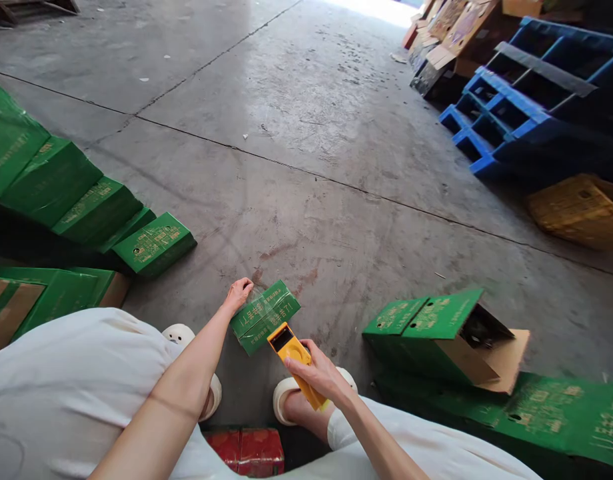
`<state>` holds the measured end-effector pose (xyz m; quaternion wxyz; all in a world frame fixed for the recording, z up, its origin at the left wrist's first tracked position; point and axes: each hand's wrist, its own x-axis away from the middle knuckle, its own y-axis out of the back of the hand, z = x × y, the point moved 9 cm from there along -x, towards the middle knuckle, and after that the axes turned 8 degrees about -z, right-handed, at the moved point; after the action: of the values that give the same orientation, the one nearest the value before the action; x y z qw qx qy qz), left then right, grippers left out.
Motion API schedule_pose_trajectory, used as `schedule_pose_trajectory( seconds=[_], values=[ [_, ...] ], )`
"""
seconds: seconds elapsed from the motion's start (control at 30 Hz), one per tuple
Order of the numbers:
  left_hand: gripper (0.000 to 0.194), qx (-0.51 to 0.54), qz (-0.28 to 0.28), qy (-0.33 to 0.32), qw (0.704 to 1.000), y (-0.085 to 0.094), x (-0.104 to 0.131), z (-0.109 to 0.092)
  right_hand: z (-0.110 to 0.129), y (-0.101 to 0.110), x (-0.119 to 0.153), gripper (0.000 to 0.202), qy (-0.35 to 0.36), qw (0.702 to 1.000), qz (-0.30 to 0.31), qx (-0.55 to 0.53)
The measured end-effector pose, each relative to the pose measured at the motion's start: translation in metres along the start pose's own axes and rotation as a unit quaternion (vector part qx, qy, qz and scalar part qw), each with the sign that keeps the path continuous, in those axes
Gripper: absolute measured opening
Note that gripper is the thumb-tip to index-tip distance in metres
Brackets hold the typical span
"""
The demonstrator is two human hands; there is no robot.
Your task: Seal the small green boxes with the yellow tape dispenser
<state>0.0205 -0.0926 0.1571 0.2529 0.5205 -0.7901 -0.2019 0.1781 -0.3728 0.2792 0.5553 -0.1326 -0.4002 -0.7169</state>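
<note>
A small green carton (265, 316) with pale printing lies on the floor between my feet, shiny clear bands across its top. My left hand (239, 293) is at its far left corner, fingers pinched together. What they hold, if anything, is too small to make out, though a clear glint shows beside them. My right hand (316, 369) is wrapped round a yellow handheld device (292, 352). It has a dark rectangular window at its front end and a rounded shape behind that. Its front end is over or against the carton's near right edge; I cannot tell whether they touch.
Green cartons stand in a row at left (76, 180), one small carton (155, 243) at its end. At right, an open-ended green carton (421, 327) rests on another (551, 413). A red box (244, 452) is below me. Blue pallets (511, 100) and a basket (579, 210) are farther right.
</note>
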Motion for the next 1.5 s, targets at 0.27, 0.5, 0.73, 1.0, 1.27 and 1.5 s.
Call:
schedule_pose_trajectory(
  seconds=[0.27,0.5,0.73,1.0,1.27,1.5],
  values=[
    [0.021,0.007,0.043,0.011,0.999,-0.021,0.006,0.008,-0.004,0.000,-0.011,0.052,0.004,1.000,-0.003,0.023],
    [0.053,-0.019,0.051,0.061,0.997,-0.026,0.008,0.018,-0.006,0.001,-0.012,0.044,-0.024,0.998,-0.002,0.060],
    [0.042,-0.042,0.044,0.033,0.998,-0.037,0.017,-0.010,-0.009,-0.003,-0.023,0.047,-0.012,0.997,-0.007,0.075],
    [0.083,-0.126,0.099,0.035,0.986,-0.048,0.047,-0.033,-0.010,-0.005,-0.030,0.045,-0.007,0.996,-0.006,0.085],
    [0.060,-0.145,-0.021,-0.208,0.967,-0.023,0.099,-0.052,-0.006,-0.005,-0.033,0.044,-0.010,0.995,-0.017,0.098],
    [0.073,0.012,-0.271,0.260,0.927,0.001,0.136,0.055,-0.006,-0.006,-0.034,0.048,-0.021,0.994,-0.006,0.107]
  ],
)
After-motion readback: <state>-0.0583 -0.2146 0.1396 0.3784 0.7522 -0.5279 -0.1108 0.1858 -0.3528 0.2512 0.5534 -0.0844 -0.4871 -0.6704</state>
